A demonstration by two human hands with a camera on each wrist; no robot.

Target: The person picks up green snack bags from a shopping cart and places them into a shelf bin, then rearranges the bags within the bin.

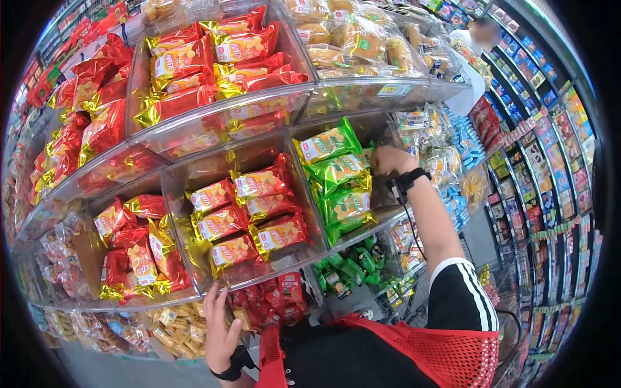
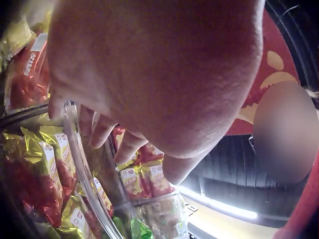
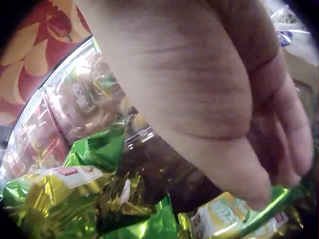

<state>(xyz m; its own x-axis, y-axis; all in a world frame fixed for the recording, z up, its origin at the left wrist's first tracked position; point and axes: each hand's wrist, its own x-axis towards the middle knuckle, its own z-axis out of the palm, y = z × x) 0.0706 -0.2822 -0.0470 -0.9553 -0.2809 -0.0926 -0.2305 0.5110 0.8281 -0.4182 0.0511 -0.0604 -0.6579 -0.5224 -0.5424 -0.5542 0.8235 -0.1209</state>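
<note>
At the right end of the middle tier, my right hand [image 1: 391, 161] reaches into a clear bin of green-and-gold snack packets [image 1: 336, 169]. In the right wrist view its thumb and curled fingers [image 3: 294, 149] come together on the edge of one green snack packet [image 3: 224, 214]. Other green packets [image 3: 99, 149] lie beside it. My left hand [image 1: 223, 320] is held with its fingers extended at the front lip of the bin of red-and-gold snack packets [image 1: 259, 207]. It holds nothing; in the left wrist view its palm [image 2: 154, 74] hides much of the display.
Clear dividers [image 1: 178, 223] separate the bins. Wrapped bread [image 1: 359, 39] fills the upper tier; blue packets [image 1: 456, 207] lie at the right. Below are darker green packets [image 1: 356, 268] and yellow packets [image 1: 181, 330]. Shelves [image 1: 537, 181] and another person [image 1: 475, 42] are beyond.
</note>
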